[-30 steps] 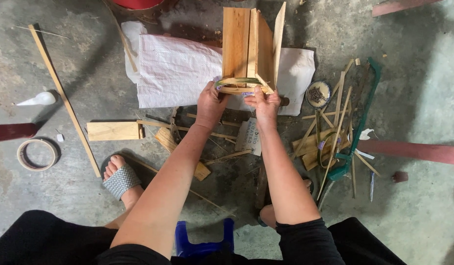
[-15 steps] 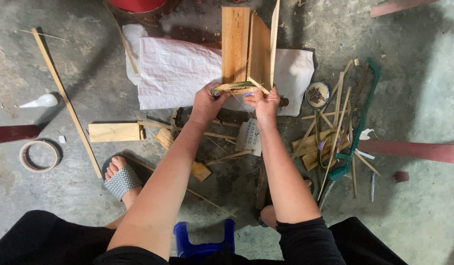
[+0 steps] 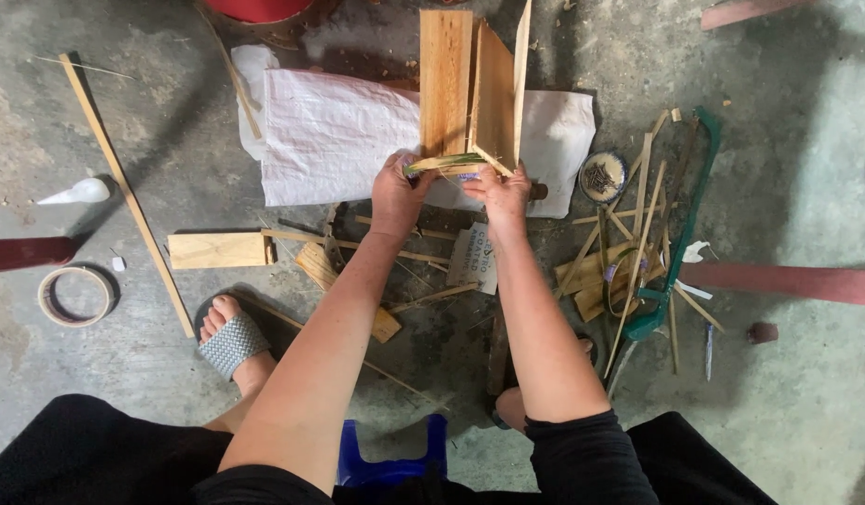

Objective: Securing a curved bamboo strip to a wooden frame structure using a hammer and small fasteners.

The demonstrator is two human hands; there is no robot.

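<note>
We hold three joined boards [image 3: 470, 89] upright; left hand [image 3: 398, 194] and right hand [image 3: 501, 194] pinch, apparently, a strip [image 3: 446, 164] across their base; binding unfinished.

Wooden boards [image 3: 470, 89]: pale tan, straight grain. Woven sack [image 3: 334, 140] beneath: white, fine crosshatch weave. Floor [image 3: 797, 402]: mottled grey concrete. Saw frame [image 3: 680, 243]: dark green. Stool [image 3: 390, 458]: bright blue. Sandal [image 3: 231, 344]: grey knit pattern. Tape roll [image 3: 74, 296]: beige. Bucket rim [image 3: 259, 9]: red. Sleeves [image 3: 582, 458]: black. Strip [image 3: 446, 164] between the hands: yellow-green.
</note>
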